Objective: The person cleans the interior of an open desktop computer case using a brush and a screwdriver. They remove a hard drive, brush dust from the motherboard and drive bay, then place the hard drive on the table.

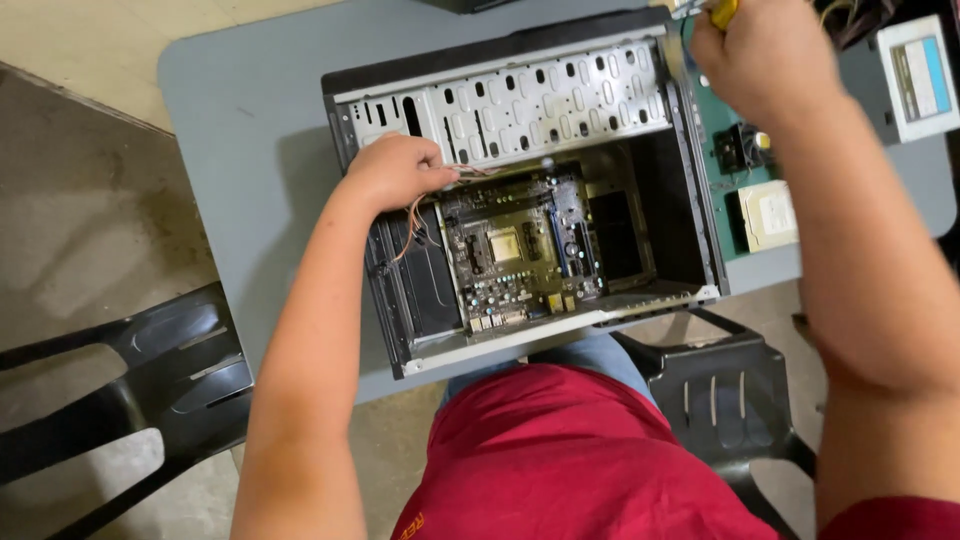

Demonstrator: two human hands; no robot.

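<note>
Fingers of my left hand curl shut around thin coloured wires, inside open computer case lying flat on grey table. Wires hang down beside green motherboard in middle of case. My right hand makes fist around yellow-handled tool, up past case's far right corner. Small boxy hard drive sits on table right of case. Black chair stands left.

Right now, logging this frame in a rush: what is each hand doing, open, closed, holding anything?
Left hand: closed around thin wires inside the open computer case.
Right hand: closed on a yellow tool handle.
</note>
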